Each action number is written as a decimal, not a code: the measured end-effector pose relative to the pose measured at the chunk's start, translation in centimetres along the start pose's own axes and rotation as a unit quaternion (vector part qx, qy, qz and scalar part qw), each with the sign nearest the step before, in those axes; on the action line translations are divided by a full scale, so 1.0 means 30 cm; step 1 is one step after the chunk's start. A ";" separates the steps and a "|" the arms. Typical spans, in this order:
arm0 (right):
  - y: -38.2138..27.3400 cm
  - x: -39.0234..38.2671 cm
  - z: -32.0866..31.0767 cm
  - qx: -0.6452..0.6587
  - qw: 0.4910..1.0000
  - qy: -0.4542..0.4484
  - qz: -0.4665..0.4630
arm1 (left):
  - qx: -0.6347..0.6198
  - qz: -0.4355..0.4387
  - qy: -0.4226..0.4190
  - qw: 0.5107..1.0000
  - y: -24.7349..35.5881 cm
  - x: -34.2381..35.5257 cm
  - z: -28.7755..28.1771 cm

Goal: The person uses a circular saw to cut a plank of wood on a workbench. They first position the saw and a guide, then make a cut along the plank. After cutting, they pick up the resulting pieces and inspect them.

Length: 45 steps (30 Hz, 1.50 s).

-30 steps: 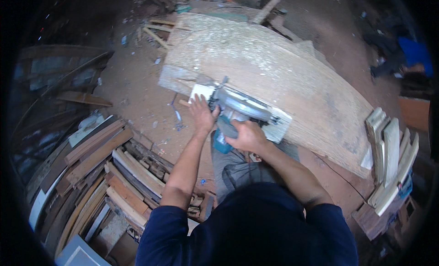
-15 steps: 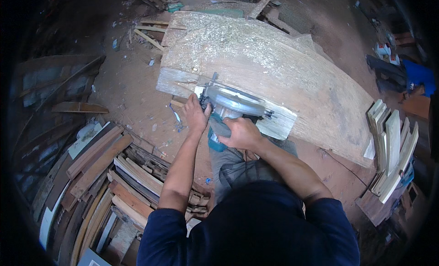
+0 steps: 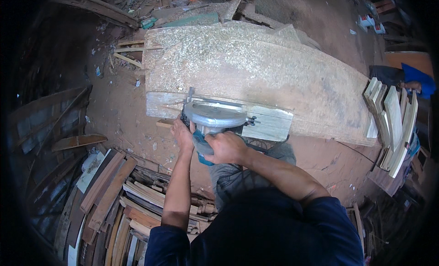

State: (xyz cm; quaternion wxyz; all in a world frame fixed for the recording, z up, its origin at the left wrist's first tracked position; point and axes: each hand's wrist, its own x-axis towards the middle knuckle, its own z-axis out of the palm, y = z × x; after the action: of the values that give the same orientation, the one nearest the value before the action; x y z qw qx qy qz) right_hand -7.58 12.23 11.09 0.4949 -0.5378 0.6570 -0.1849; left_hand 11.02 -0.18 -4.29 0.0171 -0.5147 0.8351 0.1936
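Note:
A circular saw (image 3: 215, 114) with a silver guard and teal body rests on a pale, weathered plank (image 3: 269, 123), its base plate flat on the wood. My right hand (image 3: 226, 147) is wrapped round the saw's rear handle. At the left end of the saw, my left hand (image 3: 183, 134) grips by the base plate, with some fingertips hidden behind the saw. The plank lies along the near edge of a broad wooden work surface (image 3: 315, 92) strewn with sawdust. The guard and base hide the blade's contact with the plank.
Stacked wood strips (image 3: 107, 193) lie at the lower left. More upright boards (image 3: 392, 119) lean at the right, near a dark cord (image 3: 356, 151) on the floor. A blue cloth (image 3: 418, 81) and white containers (image 3: 366, 21) are farther right. Scrap wood lies beyond the work surface.
The saw and both hands have moved left along the plank, exposing more of its right end. The whole view has also shifted and turned slightly.

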 end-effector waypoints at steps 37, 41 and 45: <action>-0.108 0.210 0.102 -0.009 0.999 0.031 -0.027 | -0.048 0.028 0.037 0.998 -0.193 0.114 -0.094; -0.128 0.230 0.104 -0.013 0.999 0.023 -0.020 | -0.054 0.014 0.042 0.998 -0.214 0.127 -0.095; -0.141 0.264 0.121 -0.022 0.999 0.021 -0.034 | -0.032 0.018 0.050 0.998 -0.280 0.142 -0.077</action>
State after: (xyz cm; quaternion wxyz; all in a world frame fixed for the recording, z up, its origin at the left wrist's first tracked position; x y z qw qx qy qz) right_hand -1.74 4.72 9.19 0.4625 -0.5670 0.6522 -0.1983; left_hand 16.68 -7.91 -5.70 -0.0443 -0.5088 0.8374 0.1947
